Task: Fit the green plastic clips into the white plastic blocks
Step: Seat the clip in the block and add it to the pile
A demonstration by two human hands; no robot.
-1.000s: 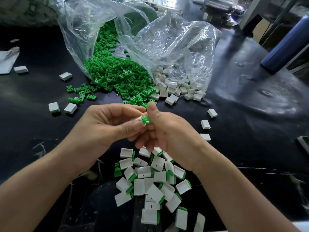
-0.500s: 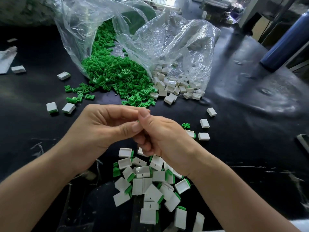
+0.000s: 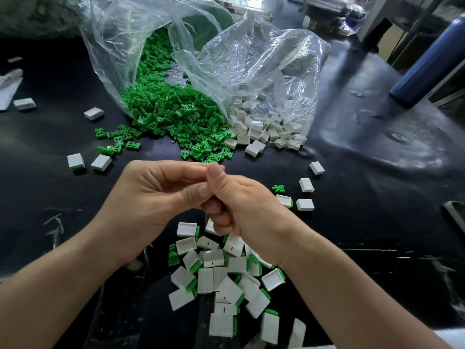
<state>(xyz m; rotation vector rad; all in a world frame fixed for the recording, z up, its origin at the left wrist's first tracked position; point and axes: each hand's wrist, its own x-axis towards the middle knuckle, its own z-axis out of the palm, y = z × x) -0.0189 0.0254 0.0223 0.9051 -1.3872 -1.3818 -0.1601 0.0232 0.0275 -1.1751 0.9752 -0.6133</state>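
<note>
A person's left hand and right hand meet fingertip to fingertip above a black tabletop, both closed in a pinch on 1 small part. Only a fleck of the green clip shows between the thumbs. The block it goes into, and the way the clip's long axis runs, are hidden by the fingers.

Directly beneath the hands, on the person's side, lies a pile of finished blocks, each white with a green edge showing. Just off the right hand sit 1 loose clip, 1 fitted block and 3 bare white blocks.

Beyond the fingertips, the heap of green clips spills from a clear plastic bag, straight ahead and slightly toward the left hand. The heap of white blocks lies ahead on the right hand's side. 2 more blocks rest out past the left hand, and a blue bottle stands far to the right.

The press-fit appears to be under way. For the next pair, the right hand looks nearer to a bare block and the stray clip, while the main clip supply calls for a forward reach from either hand.
</note>
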